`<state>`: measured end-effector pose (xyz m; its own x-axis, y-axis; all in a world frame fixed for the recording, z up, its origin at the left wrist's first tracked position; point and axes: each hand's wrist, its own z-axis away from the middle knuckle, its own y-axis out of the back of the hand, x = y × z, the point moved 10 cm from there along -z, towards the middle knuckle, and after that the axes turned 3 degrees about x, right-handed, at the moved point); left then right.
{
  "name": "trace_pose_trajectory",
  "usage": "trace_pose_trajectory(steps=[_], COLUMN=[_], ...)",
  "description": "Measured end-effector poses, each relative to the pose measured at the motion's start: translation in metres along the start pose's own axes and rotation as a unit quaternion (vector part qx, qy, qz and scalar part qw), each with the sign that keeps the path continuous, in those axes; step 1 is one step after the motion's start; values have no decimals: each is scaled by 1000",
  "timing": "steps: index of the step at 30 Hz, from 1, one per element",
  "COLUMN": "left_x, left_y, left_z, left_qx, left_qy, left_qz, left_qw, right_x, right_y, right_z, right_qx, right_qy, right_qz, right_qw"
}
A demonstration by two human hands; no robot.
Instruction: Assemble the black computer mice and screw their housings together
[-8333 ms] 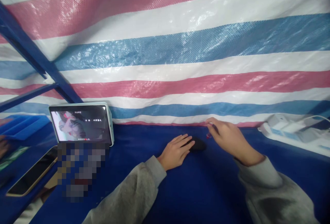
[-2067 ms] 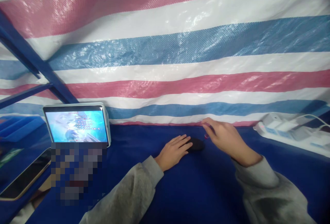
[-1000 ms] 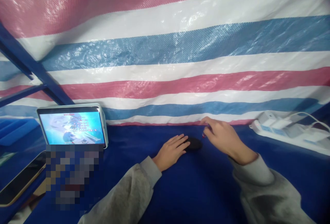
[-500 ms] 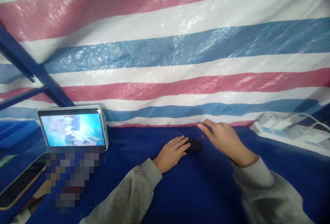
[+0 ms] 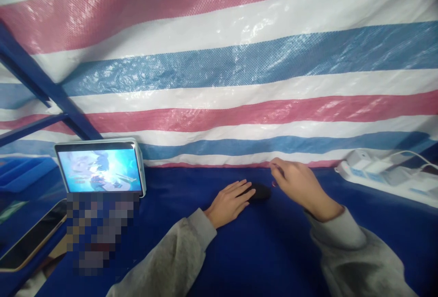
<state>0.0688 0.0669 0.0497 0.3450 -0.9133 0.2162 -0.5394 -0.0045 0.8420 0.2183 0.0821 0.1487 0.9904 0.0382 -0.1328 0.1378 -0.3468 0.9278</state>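
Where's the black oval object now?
Head view, below and right of centre: the black oval object lies on the blue tabletop between the left hand, which overlaps its edge, and the right hand.

a woven sheet point(image 5: 219, 71) striped in broad red, white and blue; a deep blue bench point(image 5: 267, 256); a black rounded object point(image 5: 263, 192); a small reddish piece point(image 5: 273, 184); grey sleeves point(image 5: 167, 253); a turquoise-and-white tablet screen point(image 5: 119, 171); a black phone point(image 5: 32, 237) edged in gold; a white power strip point(image 5: 351, 174).
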Motion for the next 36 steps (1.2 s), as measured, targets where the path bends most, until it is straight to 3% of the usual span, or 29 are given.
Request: trace_pose_trajectory(steps=[12, 17, 25, 36], left_x=[1, 2, 5, 7], left_y=[-3, -1, 2, 2], left_z=[1, 1, -1, -1], left_qx=[-6, 6, 6, 6], left_qy=[-9, -15, -21, -25], left_qz=[-5, -5, -13, -11], left_qw=[1000, 1000, 1000, 1000], right_x=[8, 7, 0, 7], right_y=[-9, -9, -1, -7], right_z=[0, -2, 1, 0], right_qx=[-20, 2, -15, -39], right_qy=[-29, -2, 11, 1], right_qz=[-22, -45, -21, -1], right_qw=[999, 999, 1000, 999])
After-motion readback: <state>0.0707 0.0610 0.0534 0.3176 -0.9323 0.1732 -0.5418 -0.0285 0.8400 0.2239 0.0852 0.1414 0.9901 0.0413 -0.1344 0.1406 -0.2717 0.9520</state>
